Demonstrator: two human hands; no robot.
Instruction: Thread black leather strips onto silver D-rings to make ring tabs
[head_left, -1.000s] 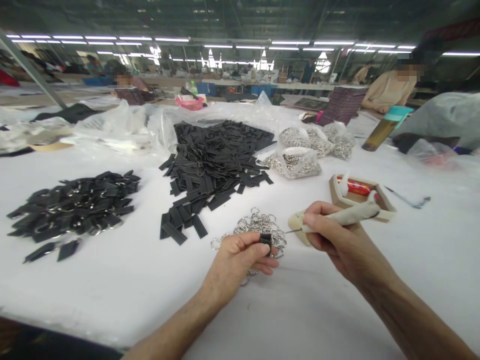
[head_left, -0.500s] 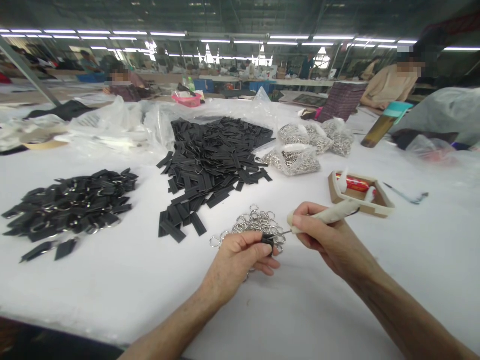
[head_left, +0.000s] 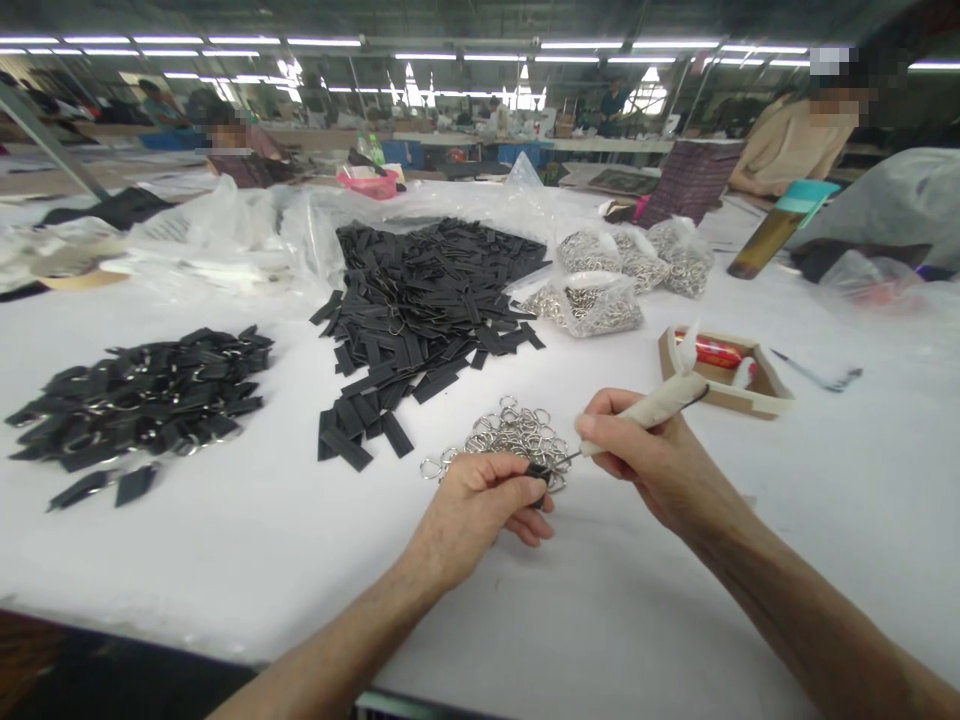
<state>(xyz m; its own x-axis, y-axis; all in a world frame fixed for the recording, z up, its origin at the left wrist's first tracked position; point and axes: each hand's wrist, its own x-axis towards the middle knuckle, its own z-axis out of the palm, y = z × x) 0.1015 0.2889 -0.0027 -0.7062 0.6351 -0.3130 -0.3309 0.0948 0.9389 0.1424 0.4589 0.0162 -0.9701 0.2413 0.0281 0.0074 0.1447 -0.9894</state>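
Observation:
My left hand pinches a small folded black strap piece between thumb and fingers, over the near side of a pile of silvery metal rings. In my right hand is a cream-coloured, pen-like tool with a thin metal tip, gripped like a pencil. The tip reaches the black piece or lies just beside it; I cannot tell if they touch. Flat black strips form a large heap beyond my hands. To the left lies a pile of black tabs with metal rings.
An open box with a red tube stands at the right, a thin metal tool beside it. Clear bags of rings, a bottle with a turquoise lid and a pink basket stand farther back. Other people work beyond.
The whole view has shifted slightly, so the table items appear a little higher. Both hands keep their grips, and the tool's tip stays near the black piece.

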